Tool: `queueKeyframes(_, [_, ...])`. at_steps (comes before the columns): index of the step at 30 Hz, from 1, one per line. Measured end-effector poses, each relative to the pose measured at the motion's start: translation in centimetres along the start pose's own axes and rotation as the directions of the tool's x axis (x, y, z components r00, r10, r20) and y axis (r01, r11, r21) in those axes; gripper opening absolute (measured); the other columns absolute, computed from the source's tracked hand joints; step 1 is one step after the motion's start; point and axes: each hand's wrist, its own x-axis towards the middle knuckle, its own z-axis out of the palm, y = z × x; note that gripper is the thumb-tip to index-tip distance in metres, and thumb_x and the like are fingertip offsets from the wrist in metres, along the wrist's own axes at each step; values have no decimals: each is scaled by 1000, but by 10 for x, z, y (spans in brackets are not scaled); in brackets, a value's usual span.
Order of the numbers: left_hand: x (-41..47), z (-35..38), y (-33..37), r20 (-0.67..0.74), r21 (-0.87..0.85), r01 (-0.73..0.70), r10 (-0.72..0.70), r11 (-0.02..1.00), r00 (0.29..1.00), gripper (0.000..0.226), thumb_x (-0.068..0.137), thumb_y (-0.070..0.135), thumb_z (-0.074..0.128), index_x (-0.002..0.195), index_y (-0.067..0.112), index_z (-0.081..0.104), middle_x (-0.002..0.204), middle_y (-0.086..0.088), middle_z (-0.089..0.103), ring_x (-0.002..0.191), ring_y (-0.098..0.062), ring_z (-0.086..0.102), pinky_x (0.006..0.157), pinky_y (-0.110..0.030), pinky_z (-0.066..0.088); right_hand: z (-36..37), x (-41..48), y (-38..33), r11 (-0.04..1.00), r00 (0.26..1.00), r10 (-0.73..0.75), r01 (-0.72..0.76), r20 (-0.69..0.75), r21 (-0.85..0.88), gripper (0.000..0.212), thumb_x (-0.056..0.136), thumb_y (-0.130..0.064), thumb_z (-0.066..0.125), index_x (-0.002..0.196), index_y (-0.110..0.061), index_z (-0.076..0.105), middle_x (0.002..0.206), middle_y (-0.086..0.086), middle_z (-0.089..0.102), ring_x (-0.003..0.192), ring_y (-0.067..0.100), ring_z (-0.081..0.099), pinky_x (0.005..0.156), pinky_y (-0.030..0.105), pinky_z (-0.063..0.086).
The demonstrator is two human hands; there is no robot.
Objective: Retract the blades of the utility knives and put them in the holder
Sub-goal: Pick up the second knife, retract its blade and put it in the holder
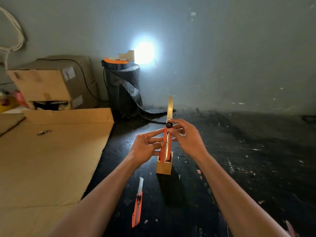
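Observation:
An orange utility knife point(165, 137) stands upright between both hands, its long blade point(170, 107) sticking out of the top. My left hand point(145, 147) grips the knife's body from the left. My right hand point(186, 137) holds it from the right, fingertips at the black knob point(169, 125). The knife's lower end reaches into or just in front of a small square wooden holder point(164, 165) on the dark floor; I cannot tell which. A second orange utility knife point(137, 205) lies flat nearer to me, its blade extended.
Flat cardboard sheets point(51, 156) cover the floor on the left, with a cardboard box point(51, 82) behind them. A black roll of mesh material point(122, 89) stands by the wall, topped by an orange object, with a bright light glare beside it.

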Motion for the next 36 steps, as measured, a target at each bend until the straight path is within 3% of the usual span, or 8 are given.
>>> queueKeyframes(6, [-2, 4, -7, -18, -7, -4, 4, 1000, 1000, 52, 93, -16, 60, 137, 10, 63, 103, -9, 82, 88, -21, 82, 73, -36, 67, 1, -5, 3, 1000, 1000, 4, -3, -12, 9, 24, 98, -20, 68, 121, -25, 68, 115, -1, 74, 106, 17, 72, 89, 45, 64])
queueKeyframes(14, [5, 2, 0, -38, -84, 19, -22, 996, 999, 54, 91, -15, 63, 136, 13, 66, 110, -13, 81, 98, -31, 80, 78, -43, 66, 4, -18, 16, 1000, 997, 11, -10, 74, -6, 22, 95, -18, 71, 113, -31, 71, 114, -10, 74, 107, 15, 72, 93, 47, 62])
queueKeyframes(20, [10, 5, 2, -25, -98, 50, -53, 994, 998, 52, 92, -17, 60, 132, 15, 68, 108, -13, 82, 93, -27, 81, 65, -33, 65, 5, -28, 23, 998, 994, 54, -58, 100, 30, 19, 96, -17, 70, 112, -27, 70, 114, -6, 74, 106, 14, 73, 92, 44, 63])
queueKeyframes(27, [18, 9, 3, -64, -60, 42, -45, 997, 997, 48, 93, -11, 64, 133, 15, 68, 99, -3, 84, 91, -23, 82, 67, -33, 66, 4, -39, 30, 996, 991, 67, -73, 120, 45, 18, 95, -15, 70, 108, -28, 71, 113, -5, 76, 109, 13, 72, 94, 41, 61])
queueKeyframes(30, [19, 11, 2, -67, -45, 46, -49, 998, 997, 48, 93, -11, 64, 133, 15, 67, 97, -1, 84, 90, -22, 82, 65, -32, 65, 2, -41, 30, 995, 989, 75, -82, 125, 51, 19, 95, -13, 70, 105, -29, 71, 111, -5, 77, 108, 13, 72, 91, 36, 62])
queueKeyframes(34, [22, 12, 2, -91, -36, 54, -57, 998, 994, 51, 92, -11, 65, 136, 16, 66, 104, -10, 82, 92, -26, 81, 70, -37, 66, 1, -43, 29, 996, 989, 75, -80, 126, 37, 19, 95, -13, 71, 103, -30, 71, 108, -8, 77, 101, 4, 73, 78, 17, 58])
queueKeyframes(36, [22, 14, 3, -92, -22, 48, -50, 999, 994, 50, 93, -12, 64, 135, 15, 66, 98, -5, 83, 87, -23, 82, 65, -33, 65, 2, -44, 30, 996, 989, 80, -84, 121, 31, 18, 94, -12, 71, 105, -27, 71, 107, -8, 77, 101, 4, 72, 76, 16, 57])
